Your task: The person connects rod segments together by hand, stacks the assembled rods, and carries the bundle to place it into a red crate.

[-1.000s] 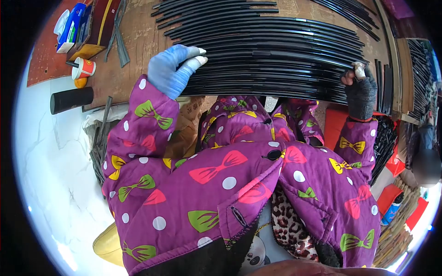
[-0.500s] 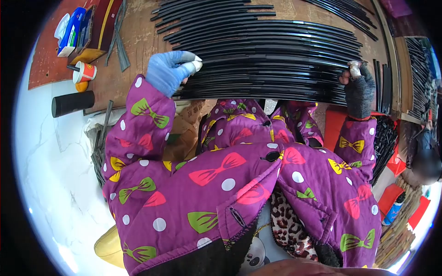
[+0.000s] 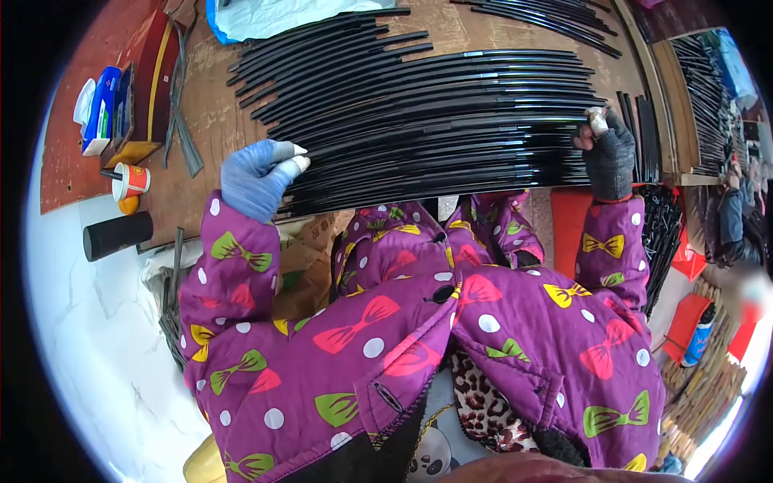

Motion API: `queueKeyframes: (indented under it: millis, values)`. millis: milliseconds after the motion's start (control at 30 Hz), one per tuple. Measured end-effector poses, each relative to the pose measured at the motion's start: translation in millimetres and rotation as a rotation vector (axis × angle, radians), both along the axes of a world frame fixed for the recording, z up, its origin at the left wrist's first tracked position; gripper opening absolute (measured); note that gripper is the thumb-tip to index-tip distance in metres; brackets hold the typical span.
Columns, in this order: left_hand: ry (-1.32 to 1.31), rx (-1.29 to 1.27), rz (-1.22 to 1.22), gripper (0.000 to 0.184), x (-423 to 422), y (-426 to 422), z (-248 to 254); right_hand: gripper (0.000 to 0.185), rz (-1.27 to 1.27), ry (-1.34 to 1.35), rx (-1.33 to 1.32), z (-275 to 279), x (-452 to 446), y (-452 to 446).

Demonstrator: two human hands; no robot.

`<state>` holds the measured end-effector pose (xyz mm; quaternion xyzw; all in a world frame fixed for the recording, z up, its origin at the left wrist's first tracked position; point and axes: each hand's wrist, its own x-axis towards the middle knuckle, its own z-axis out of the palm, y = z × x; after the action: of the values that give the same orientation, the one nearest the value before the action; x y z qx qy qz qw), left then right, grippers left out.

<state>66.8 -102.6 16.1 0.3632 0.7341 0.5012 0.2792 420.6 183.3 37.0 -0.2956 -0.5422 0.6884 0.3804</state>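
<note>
Thin black strips [image 3: 427,121] lie side by side in a wide layer across the brown table in front of me. My left hand [image 3: 256,181], in a blue glove with white-wrapped fingertips, is at their left ends, thumb and finger pinched on the end of a black strip. At the right ends is my right hand [image 3: 609,153], in a dark grey fingerless glove with white wrapping on one digit. Its fingers are bent around strip ends, and the exact contact is partly hidden. The strip seems to span between both hands.
More strips [image 3: 555,20] lie at the table's far right. On the left are a tissue box [image 3: 101,109], a paper cup [image 3: 129,182] and a black cylinder [image 3: 118,236]. A blue-white plastic bag [image 3: 282,18] is at the back. Another person's arm [image 3: 731,213] shows at right.
The view has tilted and shifted, so the table appears lower and the plastic bag shows at the back. Both hands remain at the strip ends.
</note>
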Motion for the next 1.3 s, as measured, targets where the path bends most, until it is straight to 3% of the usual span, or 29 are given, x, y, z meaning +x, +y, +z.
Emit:
queueKeyframes:
  millis: [67, 200, 400, 600, 700, 1200, 1300]
  values:
    - [-0.1, -0.195, -0.021, 0.013, -3.5, -0.4, -0.1, 0.016, 0.031, -0.036, -0.002, 2.0, 2.4, 1.8]
    - [-0.331, -0.187, -0.059, 0.013, -13.6, 2.4, -3.8, 0.016, -0.042, -0.1, 0.111, 13.8, -4.9, -2.3]
    - [-0.32, -0.186, -0.093, 0.014, -17.3, 4.4, -7.8, 0.018, -0.049, -0.195, 0.139, 11.9, -6.2, -1.3]
    - [-0.315, -0.205, -0.121, 0.013, -14.1, 10.1, -3.1, 0.019, 0.086, -0.106, 0.124, 14.1, 4.1, 15.3]
    - [-0.304, -0.212, -0.097, 0.013, -16.2, 10.7, -6.9, 0.015, -0.05, -0.216, 0.151, 25.8, -17.5, -7.7]
    - [-0.357, -0.179, -0.072, 0.013, -27.5, 3.2, -9.4, 0.026, 0.009, 0.059, -0.086, 10.3, 12.3, 19.9]
    - [-0.37, -0.158, -0.031, 0.013, -29.3, 3.1, -8.2, 0.023, -0.024, -0.028, -0.026, 17.3, 10.2, 18.9]
